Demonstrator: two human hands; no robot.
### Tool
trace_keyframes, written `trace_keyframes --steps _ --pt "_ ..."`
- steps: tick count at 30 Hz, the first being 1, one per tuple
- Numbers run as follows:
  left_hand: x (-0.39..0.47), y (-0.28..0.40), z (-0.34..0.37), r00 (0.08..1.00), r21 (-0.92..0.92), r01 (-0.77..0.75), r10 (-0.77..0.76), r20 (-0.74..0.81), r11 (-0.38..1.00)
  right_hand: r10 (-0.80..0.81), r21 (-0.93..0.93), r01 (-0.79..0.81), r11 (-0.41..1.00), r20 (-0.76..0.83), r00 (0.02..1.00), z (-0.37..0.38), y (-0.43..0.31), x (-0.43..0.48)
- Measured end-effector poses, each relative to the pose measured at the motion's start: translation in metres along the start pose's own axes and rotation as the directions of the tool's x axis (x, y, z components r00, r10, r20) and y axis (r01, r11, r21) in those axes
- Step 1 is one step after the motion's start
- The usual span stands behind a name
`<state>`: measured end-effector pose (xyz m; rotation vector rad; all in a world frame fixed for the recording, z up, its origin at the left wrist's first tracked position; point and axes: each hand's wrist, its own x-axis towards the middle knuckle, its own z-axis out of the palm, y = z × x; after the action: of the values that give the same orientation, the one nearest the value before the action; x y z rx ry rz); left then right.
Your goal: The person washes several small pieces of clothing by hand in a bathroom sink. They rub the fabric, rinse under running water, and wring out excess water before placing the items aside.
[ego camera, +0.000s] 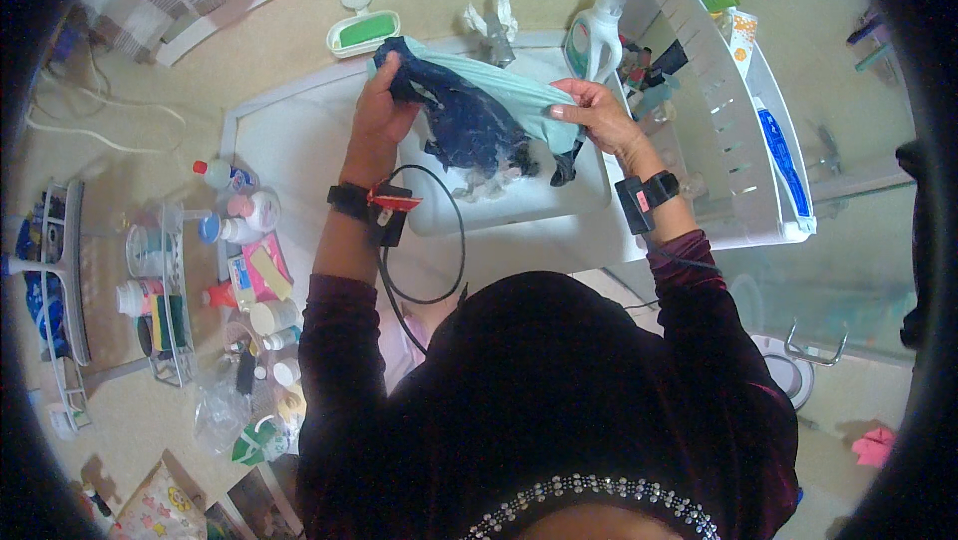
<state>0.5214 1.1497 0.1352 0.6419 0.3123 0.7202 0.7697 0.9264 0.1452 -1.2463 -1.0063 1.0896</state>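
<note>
A wet garment (471, 113), navy on one side and pale mint on the other, hangs stretched between both hands over a white washbasin (449, 214). My left hand (383, 102) grips its navy corner, thumb on top. On the opposite side, my right hand (602, 117) pinches the mint cloth between thumb and fingers. Whitish suds streak the navy fabric, and its lower folds hang near foamy water (486, 184) in the basin. A dark end of cloth (565, 166) dangles below my right hand. Behind the garment stands a metal faucet (500, 46), partly hidden.
A green soap bar (367, 30) lies in a white dish at the back. A detergent bottle (599, 35) stands at the back right, beside a white cabinet (722, 106). Several bottles (258, 210) crowd the left counter. A black cable (460, 240) loops from my left wrist.
</note>
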Motion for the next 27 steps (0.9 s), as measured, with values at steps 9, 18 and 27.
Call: trace_keyframes --steps 9,18,27 --pt "-0.054 -0.127 -0.063 0.902 0.681 0.241 0.100 -0.420 0.692 0.112 -0.333 -0.264 0.905 -0.412 0.904 -0.026 0.164 0.039" --pt "-0.080 -0.198 -0.069 0.969 0.128 0.243 -0.246 0.009 0.961 0.066 -0.415 -0.129 0.901 -0.163 0.984 0.124 0.120 -0.016" --pt "-0.052 -0.180 -0.045 0.999 0.915 -0.032 -0.004 0.037 0.401 -0.002 -0.389 -0.264 0.882 -0.565 0.825 0.093 0.181 0.051"
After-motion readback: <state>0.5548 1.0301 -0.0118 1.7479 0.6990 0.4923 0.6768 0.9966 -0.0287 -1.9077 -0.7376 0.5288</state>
